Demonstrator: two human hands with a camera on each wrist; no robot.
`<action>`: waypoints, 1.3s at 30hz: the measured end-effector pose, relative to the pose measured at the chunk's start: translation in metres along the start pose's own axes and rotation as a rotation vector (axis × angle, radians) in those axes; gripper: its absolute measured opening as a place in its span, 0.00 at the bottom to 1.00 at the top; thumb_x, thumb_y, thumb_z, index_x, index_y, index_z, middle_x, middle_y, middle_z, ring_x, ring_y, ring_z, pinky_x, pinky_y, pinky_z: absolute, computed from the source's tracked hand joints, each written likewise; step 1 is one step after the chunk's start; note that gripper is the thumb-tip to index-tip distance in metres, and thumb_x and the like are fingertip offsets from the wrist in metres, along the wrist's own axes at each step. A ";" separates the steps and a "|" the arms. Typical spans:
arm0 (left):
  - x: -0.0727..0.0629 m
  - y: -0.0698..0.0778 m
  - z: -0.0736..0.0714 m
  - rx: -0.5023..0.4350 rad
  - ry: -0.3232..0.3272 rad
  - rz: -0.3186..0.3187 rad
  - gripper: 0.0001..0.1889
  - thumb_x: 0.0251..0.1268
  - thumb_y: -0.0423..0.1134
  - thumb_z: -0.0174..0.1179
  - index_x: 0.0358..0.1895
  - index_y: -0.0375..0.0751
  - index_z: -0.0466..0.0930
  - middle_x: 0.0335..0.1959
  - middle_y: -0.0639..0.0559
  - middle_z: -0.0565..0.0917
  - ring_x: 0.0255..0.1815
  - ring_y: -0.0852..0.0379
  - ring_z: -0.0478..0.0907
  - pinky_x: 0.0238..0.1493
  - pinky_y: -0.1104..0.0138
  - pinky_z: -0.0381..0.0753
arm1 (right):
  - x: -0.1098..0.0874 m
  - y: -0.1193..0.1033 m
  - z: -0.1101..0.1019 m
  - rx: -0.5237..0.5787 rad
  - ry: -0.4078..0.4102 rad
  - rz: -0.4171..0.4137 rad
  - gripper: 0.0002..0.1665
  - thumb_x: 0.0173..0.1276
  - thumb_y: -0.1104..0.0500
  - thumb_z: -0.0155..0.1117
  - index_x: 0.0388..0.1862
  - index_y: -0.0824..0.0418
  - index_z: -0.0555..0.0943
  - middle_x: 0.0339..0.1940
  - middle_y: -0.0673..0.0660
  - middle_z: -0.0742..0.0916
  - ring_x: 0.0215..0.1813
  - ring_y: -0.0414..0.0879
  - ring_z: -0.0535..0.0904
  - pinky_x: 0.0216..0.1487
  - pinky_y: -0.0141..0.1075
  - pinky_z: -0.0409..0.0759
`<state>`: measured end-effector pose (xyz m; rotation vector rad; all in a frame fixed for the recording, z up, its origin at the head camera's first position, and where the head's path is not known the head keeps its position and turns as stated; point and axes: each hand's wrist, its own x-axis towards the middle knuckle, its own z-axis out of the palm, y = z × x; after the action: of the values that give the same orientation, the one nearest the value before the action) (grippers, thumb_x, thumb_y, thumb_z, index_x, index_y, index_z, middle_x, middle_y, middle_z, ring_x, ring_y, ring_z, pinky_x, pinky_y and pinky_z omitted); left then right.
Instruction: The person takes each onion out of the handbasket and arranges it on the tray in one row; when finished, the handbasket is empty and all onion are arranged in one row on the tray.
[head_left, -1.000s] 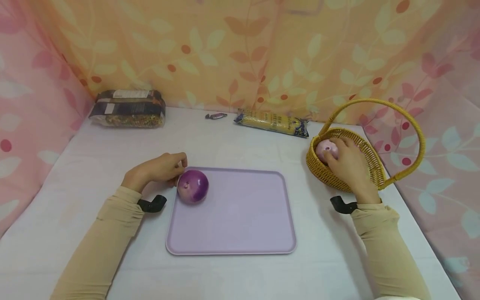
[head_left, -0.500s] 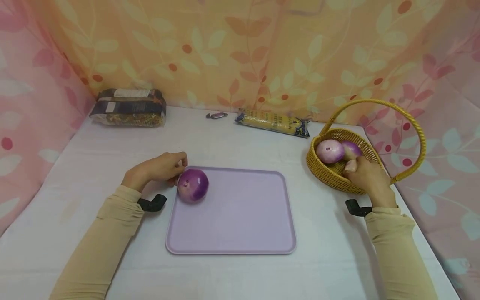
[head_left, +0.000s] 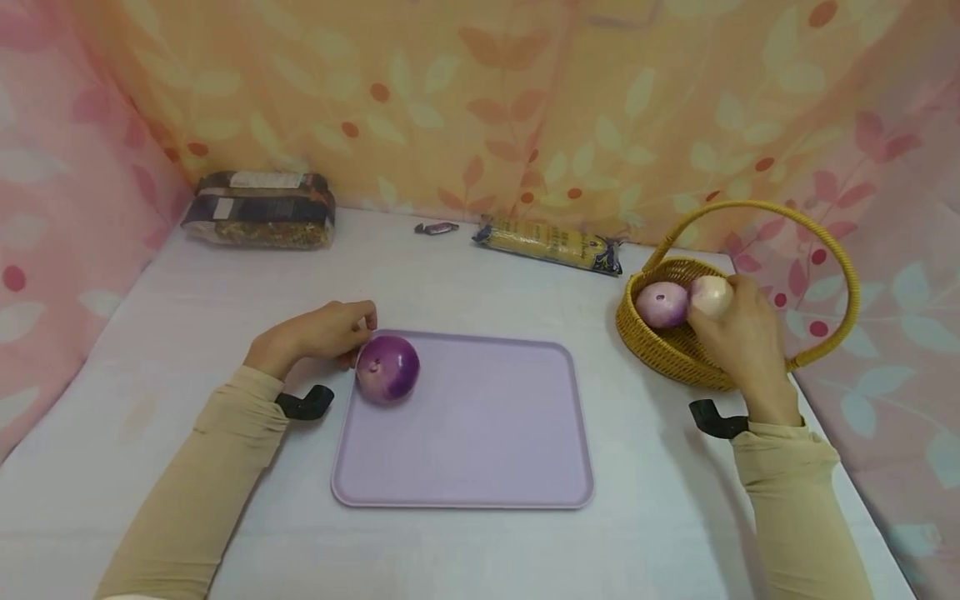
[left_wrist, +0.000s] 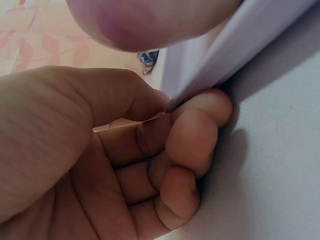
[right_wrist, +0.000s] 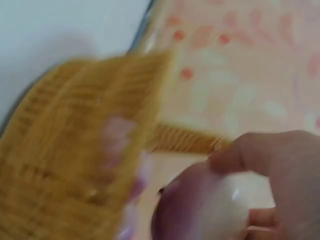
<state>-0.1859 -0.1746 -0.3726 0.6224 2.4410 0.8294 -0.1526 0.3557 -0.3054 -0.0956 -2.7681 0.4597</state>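
While the left hand (head_left: 318,333) pinches the tray (head_left: 468,442) at its far left corner — bent rightward at the wrist, fingers curled — the right hand (head_left: 744,342) reaches forward, thumb and fingers gripping a pale vegetable (head_left: 708,297) over the basket (head_left: 658,357), beside a pinkish one (head_left: 660,306) inside.

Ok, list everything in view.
Flat table: one, white, foreground.
Rectangular tray: one, lilac, centre.
Woven handled basket: one, golden, right.
Round vegetable: one, purple, on tray.
Oval vegetable: at least one, mauve, in basket.
Held vegetable: one, whitish, over basket.
Long plastic packet: one, yellow, back.
Wrapped candy: one, purplish, back.
Bulky plastic bag: one, dark, back left.
Floral backdrop: one, orange-pink, surrounding.
Plastic mounts: two, black, wrists.
Sleeves: two, beige, forearms.
Left hand: one, pinching tray.
Right hand: one, gripping held vegetable.
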 end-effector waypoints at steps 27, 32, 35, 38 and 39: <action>0.001 -0.001 0.001 -0.002 0.002 0.003 0.07 0.71 0.31 0.45 0.47 0.36 0.69 0.20 0.49 0.83 0.20 0.57 0.77 0.31 0.65 0.71 | -0.053 -0.097 0.060 0.171 -0.275 -0.553 0.44 0.57 0.49 0.73 0.71 0.54 0.66 0.58 0.61 0.79 0.54 0.54 0.79 0.53 0.51 0.78; 0.000 -0.001 0.002 -0.005 0.002 0.001 0.07 0.71 0.31 0.45 0.47 0.35 0.69 0.20 0.49 0.83 0.20 0.57 0.77 0.31 0.65 0.71 | -0.056 -0.098 0.068 0.189 -0.330 -0.561 0.39 0.58 0.48 0.74 0.64 0.59 0.70 0.57 0.61 0.79 0.58 0.54 0.78 0.60 0.50 0.76; 0.000 -0.001 0.002 -0.005 0.002 -0.001 0.07 0.71 0.31 0.45 0.47 0.36 0.69 0.19 0.49 0.82 0.20 0.57 0.76 0.31 0.65 0.71 | -0.057 -0.099 0.072 0.171 -0.346 -0.555 0.39 0.57 0.47 0.74 0.61 0.63 0.69 0.55 0.61 0.81 0.55 0.53 0.78 0.58 0.48 0.77; 0.000 -0.001 0.001 -0.003 0.003 -0.001 0.07 0.71 0.31 0.45 0.47 0.36 0.69 0.19 0.49 0.82 0.20 0.57 0.76 0.31 0.65 0.71 | -0.057 -0.100 0.075 0.156 -0.348 -0.558 0.40 0.56 0.48 0.75 0.61 0.64 0.69 0.54 0.61 0.82 0.52 0.53 0.79 0.55 0.48 0.78; 0.000 -0.001 0.001 -0.003 0.004 0.001 0.07 0.71 0.31 0.45 0.47 0.36 0.69 0.19 0.49 0.83 0.20 0.57 0.76 0.31 0.65 0.71 | -0.057 -0.100 0.076 0.157 -0.348 -0.560 0.41 0.55 0.49 0.76 0.61 0.64 0.68 0.55 0.61 0.82 0.53 0.53 0.79 0.55 0.48 0.78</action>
<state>-0.1856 -0.1749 -0.3744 0.6209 2.4428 0.8349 -0.1256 0.2312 -0.3583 0.8461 -2.8904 0.5748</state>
